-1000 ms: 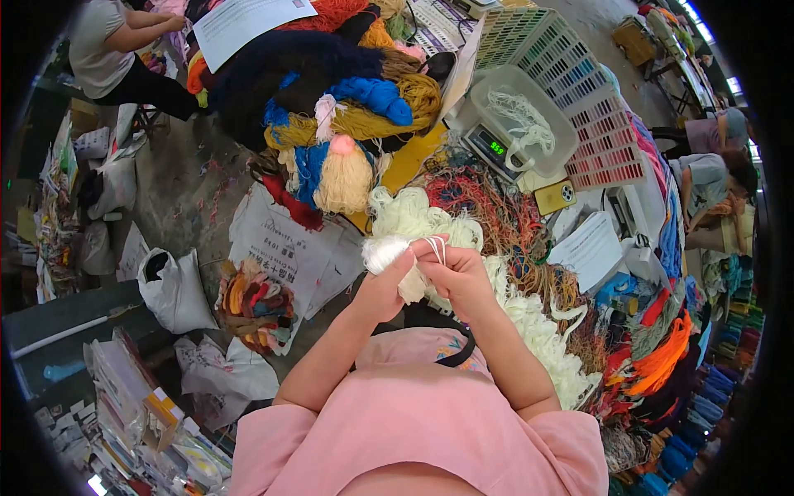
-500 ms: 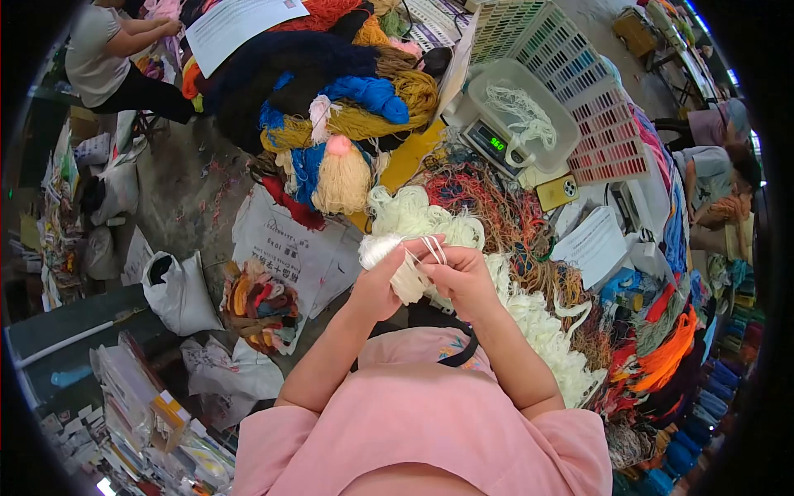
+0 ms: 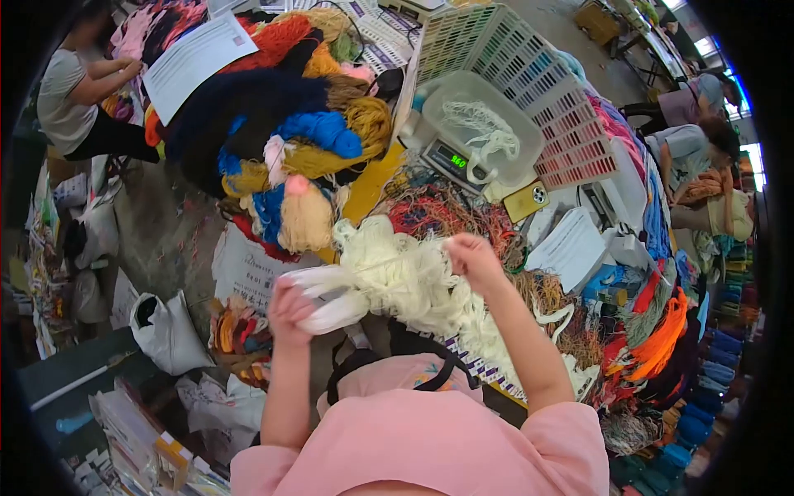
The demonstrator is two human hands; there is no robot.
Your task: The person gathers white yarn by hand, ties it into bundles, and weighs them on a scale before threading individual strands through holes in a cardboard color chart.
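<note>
My left hand (image 3: 291, 310) is closed around one end of a white skein of thread (image 3: 341, 312), which hangs in a loop to its right. Beyond and beside that skein lies a heap of cream-white yarn (image 3: 397, 269) in loose coils. Over the right part of this heap is my right hand (image 3: 475, 260), its fingers pinched together. Whatever is between those fingers is too small to make out. Just past the heap, a tangle of red and brown threads (image 3: 430, 207) spreads out.
A clear plastic tub (image 3: 529, 132) holding white thread rests on a lit digital scale (image 3: 455, 161). Behind stands a white plastic basket (image 3: 571, 124). A phone (image 3: 526, 201) and printed sheet (image 3: 571, 248) lie rightward. Peach yarn (image 3: 304, 219) lies left. Other people are further off.
My hands were close together on the white skein; now they are far apart, the left drawn leftward with the skein, the right moved to the right. The skein has opened into a loop.
</note>
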